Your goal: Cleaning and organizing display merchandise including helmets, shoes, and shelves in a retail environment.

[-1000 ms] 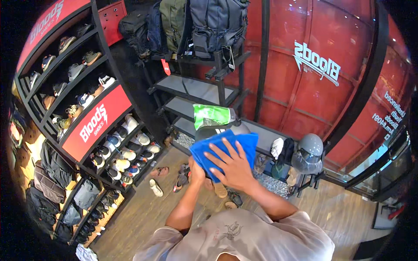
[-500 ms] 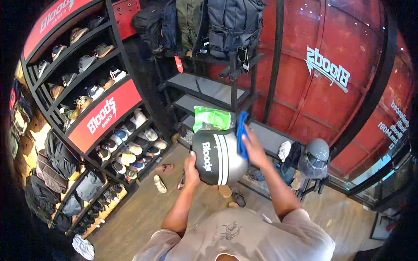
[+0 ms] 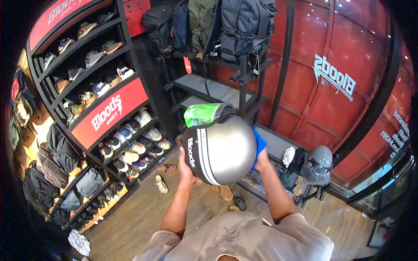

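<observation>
A silver helmet [image 3: 233, 150] with a black band and white stripes is held up in front of me, between both hands. Bright green sheeting [image 3: 200, 114] shows at its far left opening; whether this is a visor cover or packing I cannot tell. My left hand [image 3: 186, 170] grips the helmet's left edge, its thumb along the side and its other fingers partly hidden. On the opposite side, my right hand [image 3: 263, 164] holds a blue cloth [image 3: 261, 144] against the shell. Part of that cloth lies hidden behind the helmet.
Beyond the helmet stands a black rack with grey shelves [image 3: 213, 87] and hanging backpacks [image 3: 246, 28]. A shoe display [image 3: 109, 111] rises at the left. At right, a grey helmet [image 3: 318, 165] sits on a low bench. Loose footwear, including a pale shoe [image 3: 161, 184], lies on the wooden floor.
The helmet has turned, its striped band shifting left and more of the silver shell showing. My right hand and the cloth have moved lower and right along its side.
</observation>
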`<state>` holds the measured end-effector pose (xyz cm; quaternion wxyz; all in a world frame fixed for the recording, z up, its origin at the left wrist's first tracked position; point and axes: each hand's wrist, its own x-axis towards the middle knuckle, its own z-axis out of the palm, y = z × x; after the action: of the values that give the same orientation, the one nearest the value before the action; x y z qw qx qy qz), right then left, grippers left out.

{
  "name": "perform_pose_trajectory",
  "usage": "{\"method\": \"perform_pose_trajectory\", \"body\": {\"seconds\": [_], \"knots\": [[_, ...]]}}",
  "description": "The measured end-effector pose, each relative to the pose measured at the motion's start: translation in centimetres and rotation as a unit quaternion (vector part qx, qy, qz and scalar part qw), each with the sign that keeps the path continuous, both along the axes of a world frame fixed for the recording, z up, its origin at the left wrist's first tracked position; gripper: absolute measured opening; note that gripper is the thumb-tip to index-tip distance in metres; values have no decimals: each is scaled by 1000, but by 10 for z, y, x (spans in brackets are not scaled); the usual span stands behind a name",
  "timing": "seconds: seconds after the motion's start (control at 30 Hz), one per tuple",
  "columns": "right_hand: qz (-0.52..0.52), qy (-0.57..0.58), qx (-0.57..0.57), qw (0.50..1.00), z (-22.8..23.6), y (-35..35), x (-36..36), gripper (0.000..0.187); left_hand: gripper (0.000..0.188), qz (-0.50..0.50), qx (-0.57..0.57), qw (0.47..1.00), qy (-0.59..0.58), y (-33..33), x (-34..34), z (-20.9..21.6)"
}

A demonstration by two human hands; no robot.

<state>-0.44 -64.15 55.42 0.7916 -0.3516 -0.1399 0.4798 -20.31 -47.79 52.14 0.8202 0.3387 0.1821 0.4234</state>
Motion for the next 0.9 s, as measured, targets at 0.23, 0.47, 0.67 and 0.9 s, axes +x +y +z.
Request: {"method": "perform_pose_trajectory", "body": {"seconds": [0.23,0.47,0.67,0.9], "knots": [[-226,-744,-165,607,65,5,-22,55,53,-19,-7,999,-36,2,14,-6],[-324,-792,-45,515,-47,-26,-57,62,52,-22,-41,992,-118,0,21,5],[-187,-562,-56,804,20,4,28,51,54,-33,-45,996,-66,-1,18,4],[-217,-860,-77,456,42,-30,-78,56,55,-94,-105,981,-133,10,19,-21]]}}
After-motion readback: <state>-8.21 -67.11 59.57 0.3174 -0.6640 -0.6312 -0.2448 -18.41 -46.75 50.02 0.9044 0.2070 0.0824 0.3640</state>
